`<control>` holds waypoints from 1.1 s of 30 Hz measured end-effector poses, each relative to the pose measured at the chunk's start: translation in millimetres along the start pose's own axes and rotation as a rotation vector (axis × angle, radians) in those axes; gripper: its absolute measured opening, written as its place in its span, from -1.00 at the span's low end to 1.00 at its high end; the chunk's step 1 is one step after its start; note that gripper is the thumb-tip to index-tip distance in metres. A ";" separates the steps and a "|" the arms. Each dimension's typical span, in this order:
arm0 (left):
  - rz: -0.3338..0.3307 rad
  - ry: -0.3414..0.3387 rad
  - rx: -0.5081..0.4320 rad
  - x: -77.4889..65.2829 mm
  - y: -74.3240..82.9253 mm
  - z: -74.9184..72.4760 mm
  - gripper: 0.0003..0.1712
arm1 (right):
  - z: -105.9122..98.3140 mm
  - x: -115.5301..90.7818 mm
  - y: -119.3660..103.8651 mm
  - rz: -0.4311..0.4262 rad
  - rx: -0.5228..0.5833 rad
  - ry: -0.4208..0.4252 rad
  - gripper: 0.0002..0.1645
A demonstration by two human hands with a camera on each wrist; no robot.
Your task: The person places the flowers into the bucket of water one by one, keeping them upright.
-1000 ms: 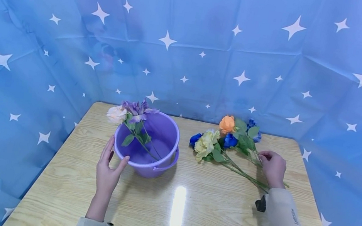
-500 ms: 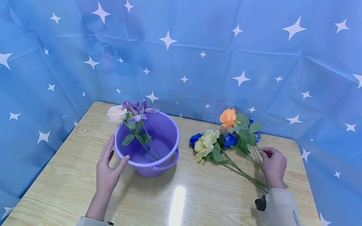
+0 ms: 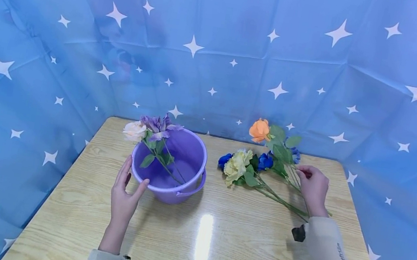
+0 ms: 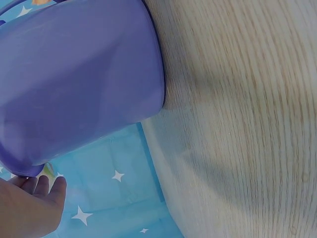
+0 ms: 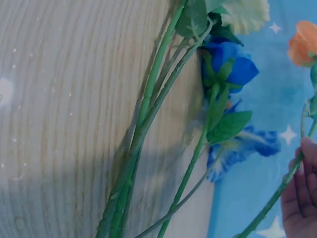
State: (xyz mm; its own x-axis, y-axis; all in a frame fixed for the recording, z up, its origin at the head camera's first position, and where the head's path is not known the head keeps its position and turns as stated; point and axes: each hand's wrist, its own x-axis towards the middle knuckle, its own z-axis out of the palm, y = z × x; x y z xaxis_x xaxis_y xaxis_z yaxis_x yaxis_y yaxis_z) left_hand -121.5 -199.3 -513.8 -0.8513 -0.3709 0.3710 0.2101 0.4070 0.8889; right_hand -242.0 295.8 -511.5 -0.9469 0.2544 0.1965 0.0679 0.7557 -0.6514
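Note:
My left hand (image 3: 124,202) rests against the near left rim of a purple bucket (image 3: 171,197), thumb and fingers spread and fairly straight. In the left wrist view its fingertips (image 4: 58,184) touch the rim from outside. A pale pink rose (image 3: 134,131) and a purple flower (image 3: 159,126) lean in the bucket, stems inside. My right hand (image 3: 313,191) pinches the stem of an orange rose (image 3: 259,130), whose bloom is raised above the other flowers. The right wrist view shows that green stem (image 5: 275,196) between thumb and fingers.
Beside the right hand a pale yellow flower (image 3: 237,166), a blue rose (image 3: 266,161) and other blue blooms lie on the wooden table (image 3: 248,244), stems towards the front right. The bucket's handle (image 3: 196,189) hangs down. A blue star-patterned cloth (image 3: 228,25) stands behind.
The orange rose has risen off the table and shifted slightly left, pinched in my right hand. My left hand and the bucket have stayed put.

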 end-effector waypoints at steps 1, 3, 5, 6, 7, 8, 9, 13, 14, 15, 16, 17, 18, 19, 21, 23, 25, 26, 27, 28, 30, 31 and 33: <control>0.000 -0.002 0.003 -0.2 0.8 -0.1 -0.10 | 0.0 -0.1 -1.6 -0.005 0.004 0.005 -0.73; 0.004 -0.005 -0.001 -0.7 1.6 -0.4 -0.10 | -0.1 -0.3 -4.4 -0.020 0.011 0.013 -0.74; 0.011 -0.007 -0.010 -1.0 1.7 -0.5 -0.10 | -0.3 -0.7 -7.4 -0.037 0.019 0.024 -0.75; 0.014 -0.007 -0.009 -1.1 2.0 -0.7 -0.10 | -0.4 -0.8 -8.9 -0.047 0.020 0.026 -0.75; 0.017 -0.006 -0.008 -1.3 2.2 -0.8 -0.10 | -0.3 -0.7 -10.1 -0.057 0.024 0.031 -0.76; 0.020 -0.006 -0.007 -1.3 2.2 -1.0 -0.10 | -0.1 -0.7 -11.2 -0.067 0.024 0.033 -0.76; 0.021 -0.005 -0.006 -1.4 2.2 -1.0 -0.09 | 0.1 -0.7 -12.5 -0.074 0.025 0.038 -0.76; 0.022 -0.002 0.000 -1.5 1.7 -1.0 -0.09 | 2.5 0.3 -16.5 -0.097 0.034 0.049 -0.77; 0.022 -0.001 0.000 -1.5 1.6 -1.0 -0.09 | 3.3 0.6 -17.8 -0.099 0.035 0.052 -0.77; 0.022 -0.001 0.000 -1.5 1.6 -0.9 -0.09 | 3.9 0.8 -19.2 -0.098 0.039 0.054 -0.77; 0.021 -0.001 0.001 -1.5 1.6 -0.9 -0.09 | 4.7 0.9 -20.6 -0.097 0.040 0.056 -0.78; 0.021 -0.001 0.000 -1.5 1.7 -0.9 -0.09 | 5.3 1.0 -22.2 -0.096 0.044 0.056 -0.78; 0.020 0.000 0.001 -1.5 1.9 -0.9 -0.09 | 6.0 1.2 -23.7 -0.096 0.049 0.057 -0.77; 0.018 -0.001 0.001 -1.7 2.1 -0.9 -0.09 | 6.4 0.9 -25.5 -0.099 0.054 0.057 -0.77; 0.017 -0.002 0.001 -1.9 2.6 -0.9 -0.09 | 7.2 0.8 -29.0 -0.105 0.061 0.053 -0.77; 0.018 -0.003 0.003 -2.0 3.0 -0.7 -0.09 | 8.0 1.0 -32.0 -0.112 0.066 0.047 -0.77; 0.020 -0.003 0.004 -2.0 3.0 -0.5 -0.10 | 8.8 1.3 -34.7 -0.115 0.069 0.044 -0.77; 0.021 -0.003 0.004 -2.0 3.0 -0.5 -0.11 | 9.4 1.7 -36.1 -0.115 0.067 0.041 -0.77; 0.023 -0.001 0.004 -1.9 2.8 -0.4 -0.11 | 9.7 1.7 -37.9 -0.116 0.070 0.039 -0.77; 0.023 0.000 0.003 -1.9 2.7 -0.4 -0.11 | 9.9 1.6 -39.7 -0.116 0.073 0.033 -0.77; 0.028 0.000 0.001 -1.6 2.5 -0.8 -0.12 | 10.6 1.6 -43.7 -0.124 0.081 0.028 -0.77; 0.028 0.001 -0.001 -1.6 2.4 -0.9 -0.12 | 10.6 1.3 -46.0 -0.129 0.084 0.024 -0.77; 0.025 0.001 -0.003 -1.4 2.1 -1.0 -0.12 | 11.4 1.3 -50.6 -0.142 0.099 0.024 -0.77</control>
State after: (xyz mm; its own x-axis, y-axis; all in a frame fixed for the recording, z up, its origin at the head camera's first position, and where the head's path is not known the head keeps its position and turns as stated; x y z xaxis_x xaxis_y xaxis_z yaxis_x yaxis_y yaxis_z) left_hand -119.4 -198.7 -512.2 -0.8450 -0.3617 0.3939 0.2333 0.4134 0.8801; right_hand -250.3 251.0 -486.6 -0.9371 0.1643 0.3080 -0.0984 0.7222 -0.6846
